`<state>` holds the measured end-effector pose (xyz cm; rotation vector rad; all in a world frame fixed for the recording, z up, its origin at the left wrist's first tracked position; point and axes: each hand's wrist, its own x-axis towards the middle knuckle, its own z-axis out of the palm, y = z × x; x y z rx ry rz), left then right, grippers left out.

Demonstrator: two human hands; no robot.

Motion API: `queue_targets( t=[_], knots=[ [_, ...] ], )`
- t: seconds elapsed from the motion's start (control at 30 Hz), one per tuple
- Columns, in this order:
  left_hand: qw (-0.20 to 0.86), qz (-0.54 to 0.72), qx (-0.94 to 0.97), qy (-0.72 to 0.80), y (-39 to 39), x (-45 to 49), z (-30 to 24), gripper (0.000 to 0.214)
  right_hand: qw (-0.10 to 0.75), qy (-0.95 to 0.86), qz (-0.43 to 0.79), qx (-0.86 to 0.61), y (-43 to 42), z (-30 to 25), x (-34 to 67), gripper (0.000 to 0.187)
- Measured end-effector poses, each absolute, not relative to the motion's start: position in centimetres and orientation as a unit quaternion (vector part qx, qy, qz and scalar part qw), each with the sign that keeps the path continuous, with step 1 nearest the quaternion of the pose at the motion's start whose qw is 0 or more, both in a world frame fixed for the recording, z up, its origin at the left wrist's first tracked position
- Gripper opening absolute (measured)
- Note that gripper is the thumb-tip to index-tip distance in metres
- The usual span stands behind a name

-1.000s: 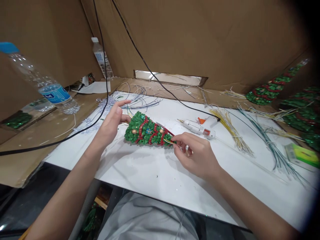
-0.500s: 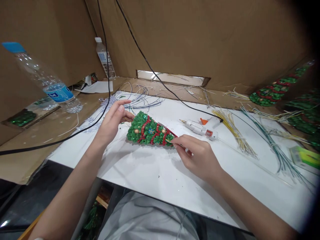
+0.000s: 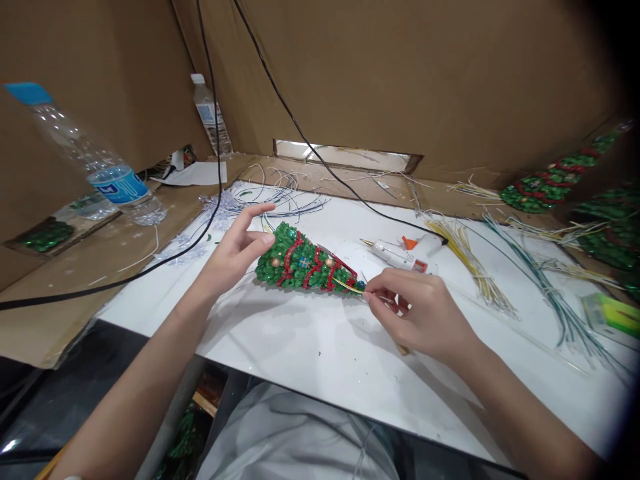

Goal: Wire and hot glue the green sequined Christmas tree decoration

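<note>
A small green cone-shaped Christmas tree ornament (image 3: 303, 261) with red garlands and beads lies on its side on the white board (image 3: 320, 360). My left hand (image 3: 235, 252) grips its wide base between thumb and fingers, the forefinger stretched out above. My right hand (image 3: 417, 310) is closed in a pinch at the tree's narrow tip, on a thin yellowish wire (image 3: 350, 287) that runs out of the tip; a short end of it shows below the hand.
A white glue gun (image 3: 400, 253) with a black cord lies behind my right hand. Bundles of yellow wires (image 3: 470, 267) and green wires (image 3: 545, 293) lie to the right, finished trees (image 3: 550, 180) at far right. Two water bottles (image 3: 100, 167) stand at left. Cardboard walls surround.
My right hand has drawn a little to the right along the wire, away from the tip. My left thumb has moved onto the tree's base.
</note>
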<state>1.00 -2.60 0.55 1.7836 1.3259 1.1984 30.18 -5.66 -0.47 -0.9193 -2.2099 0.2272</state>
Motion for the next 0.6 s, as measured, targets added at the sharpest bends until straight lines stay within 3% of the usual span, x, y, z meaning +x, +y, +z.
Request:
queue_targets(
  t=[0.17,0.6],
  knots=[
    [0.344,0.399,0.696,0.487,-2.5,1.0,0.4,0.074,0.333,-0.861,0.118,-0.367,-5.5,0.8,31.3,0.014],
    [0.486,0.351,0.656,0.459,-0.7,0.3,-1.0,0.082,0.326,-0.882,0.035,-0.34,-5.1,0.8,32.9,0.012]
  ],
)
